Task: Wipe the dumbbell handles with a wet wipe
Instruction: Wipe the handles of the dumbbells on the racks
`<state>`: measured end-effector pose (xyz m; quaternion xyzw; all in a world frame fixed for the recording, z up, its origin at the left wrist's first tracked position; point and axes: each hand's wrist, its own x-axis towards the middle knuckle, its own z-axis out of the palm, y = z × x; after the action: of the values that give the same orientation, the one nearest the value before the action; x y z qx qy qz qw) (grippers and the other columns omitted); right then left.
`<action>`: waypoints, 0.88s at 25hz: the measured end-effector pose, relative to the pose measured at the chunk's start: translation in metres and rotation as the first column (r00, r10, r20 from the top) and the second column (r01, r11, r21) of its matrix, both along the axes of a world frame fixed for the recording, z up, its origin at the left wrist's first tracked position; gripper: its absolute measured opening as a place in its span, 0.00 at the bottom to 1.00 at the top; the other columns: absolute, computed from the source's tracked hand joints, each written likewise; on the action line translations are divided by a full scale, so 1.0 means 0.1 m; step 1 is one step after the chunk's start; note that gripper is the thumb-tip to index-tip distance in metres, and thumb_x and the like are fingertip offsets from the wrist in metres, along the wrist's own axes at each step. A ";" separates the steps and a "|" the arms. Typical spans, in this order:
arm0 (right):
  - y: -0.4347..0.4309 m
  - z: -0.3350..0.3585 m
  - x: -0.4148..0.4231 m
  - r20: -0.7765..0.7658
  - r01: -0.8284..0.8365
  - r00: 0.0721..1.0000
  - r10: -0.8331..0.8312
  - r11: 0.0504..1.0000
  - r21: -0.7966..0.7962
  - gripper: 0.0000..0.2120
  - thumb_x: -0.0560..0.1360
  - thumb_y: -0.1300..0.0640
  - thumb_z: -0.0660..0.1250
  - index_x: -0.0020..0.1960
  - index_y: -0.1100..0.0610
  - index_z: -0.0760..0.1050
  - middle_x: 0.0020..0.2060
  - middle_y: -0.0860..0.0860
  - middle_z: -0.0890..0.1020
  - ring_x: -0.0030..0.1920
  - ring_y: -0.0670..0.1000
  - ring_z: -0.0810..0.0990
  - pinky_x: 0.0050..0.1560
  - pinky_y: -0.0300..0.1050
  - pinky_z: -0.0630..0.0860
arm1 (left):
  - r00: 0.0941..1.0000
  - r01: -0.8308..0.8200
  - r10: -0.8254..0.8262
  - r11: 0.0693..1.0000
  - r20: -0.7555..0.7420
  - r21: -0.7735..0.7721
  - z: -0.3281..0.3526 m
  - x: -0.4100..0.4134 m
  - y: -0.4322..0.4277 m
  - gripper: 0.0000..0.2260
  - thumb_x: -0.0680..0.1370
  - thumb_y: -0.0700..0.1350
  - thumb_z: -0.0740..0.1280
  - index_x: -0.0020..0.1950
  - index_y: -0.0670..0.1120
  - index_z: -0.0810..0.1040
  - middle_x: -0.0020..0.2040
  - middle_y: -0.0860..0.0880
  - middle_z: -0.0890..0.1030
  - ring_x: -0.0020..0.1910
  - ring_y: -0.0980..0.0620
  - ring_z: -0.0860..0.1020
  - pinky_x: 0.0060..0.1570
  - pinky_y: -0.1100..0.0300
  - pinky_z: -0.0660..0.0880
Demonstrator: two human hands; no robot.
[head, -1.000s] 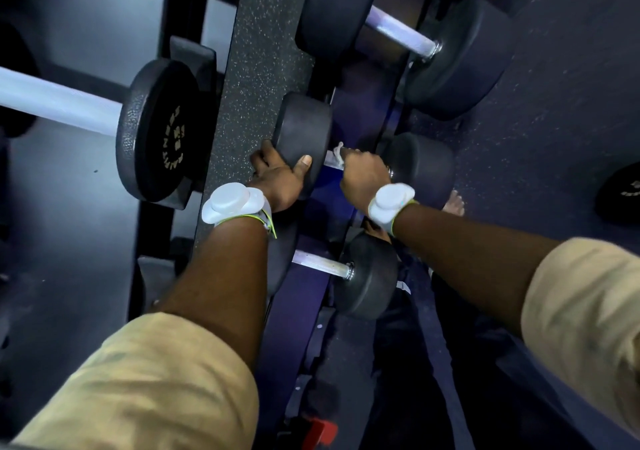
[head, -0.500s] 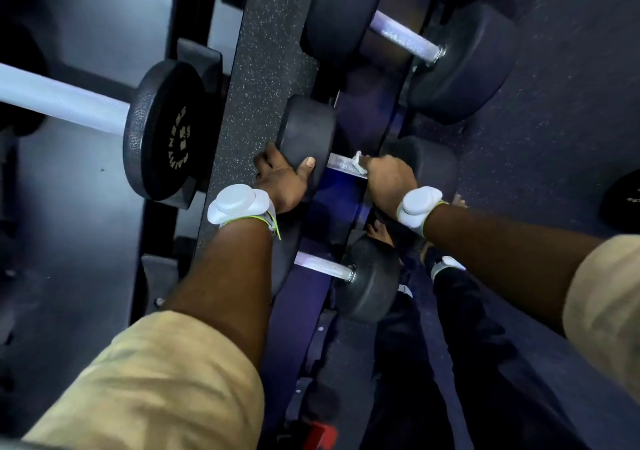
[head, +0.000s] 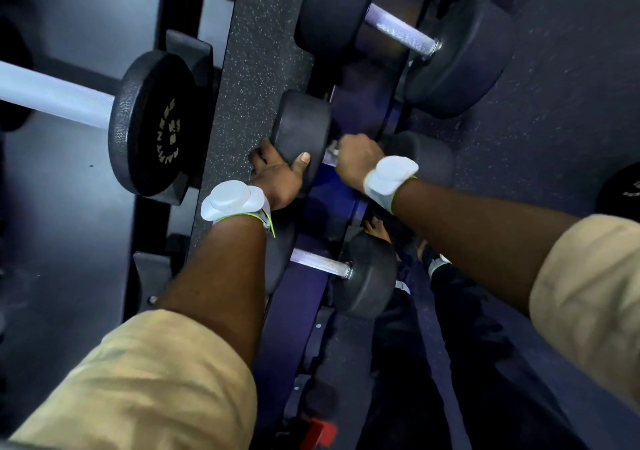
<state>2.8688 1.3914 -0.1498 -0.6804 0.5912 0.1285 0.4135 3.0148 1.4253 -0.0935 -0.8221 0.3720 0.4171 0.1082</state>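
Observation:
A black rubber dumbbell (head: pixel 300 127) lies on the middle tier of the purple rack (head: pixel 294 307). My left hand (head: pixel 278 175) grips its left head, thumb laid across the rubber. My right hand (head: pixel 356 158) is curled round the chrome handle, pressing a white wet wipe (head: pixel 332 148) against it; only a scrap of the wipe and a short piece of handle show beside the fingers. The dumbbell's right head (head: pixel 426 155) sits just past my right wrist.
A smaller dumbbell (head: pixel 367 276) rests on the tier below, a bigger one (head: pixel 453 58) on the tier above. A large dumbbell with a chrome bar (head: pixel 156 123) sits on another rack at left. Speckled floor (head: pixel 249 54) lies between the racks. Feet stand below the rack.
My right hand slid left along the handle toward the left head, covering most of the chrome. My left hand kept its grip on the head.

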 end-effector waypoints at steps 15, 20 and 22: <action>0.15 -0.16 -0.37 -0.119 -0.138 0.983 0.141 0.990 0.032 0.13 0.77 0.60 0.58 0.57 0.59 0.76 0.52 0.61 0.82 0.52 0.64 0.80 0.49 0.51 0.75 | 0.999 0.033 -0.034 0.998 0.033 0.050 0.04 0.00 -0.02 0.39 0.81 0.62 0.57 0.79 0.43 0.39 0.79 0.40 0.45 0.77 0.36 0.54 0.74 0.48 0.49; 0.26 -0.10 -0.40 -0.317 -0.396 0.884 0.343 0.911 -0.118 0.11 0.76 0.58 0.58 0.49 0.55 0.80 0.47 0.56 0.84 0.49 0.58 0.81 0.64 0.52 0.62 | 1.000 -0.002 0.001 0.999 0.010 0.033 0.00 0.02 -0.01 0.40 0.80 0.62 0.58 0.79 0.43 0.39 0.79 0.39 0.44 0.77 0.37 0.53 0.74 0.49 0.49; 0.16 -0.15 -0.40 -0.312 -0.416 0.871 0.379 0.907 -0.059 0.12 0.77 0.57 0.58 0.54 0.56 0.79 0.52 0.57 0.83 0.56 0.59 0.78 0.66 0.52 0.61 | 1.000 0.002 -0.002 0.999 0.004 0.045 0.01 0.02 -0.01 0.40 0.80 0.62 0.58 0.79 0.43 0.39 0.79 0.39 0.44 0.77 0.37 0.52 0.75 0.49 0.49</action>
<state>2.8286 1.4073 -0.1652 -0.7853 0.4998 0.2734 0.2425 3.0170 1.4243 -0.0925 -0.8200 0.3632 0.4236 0.1278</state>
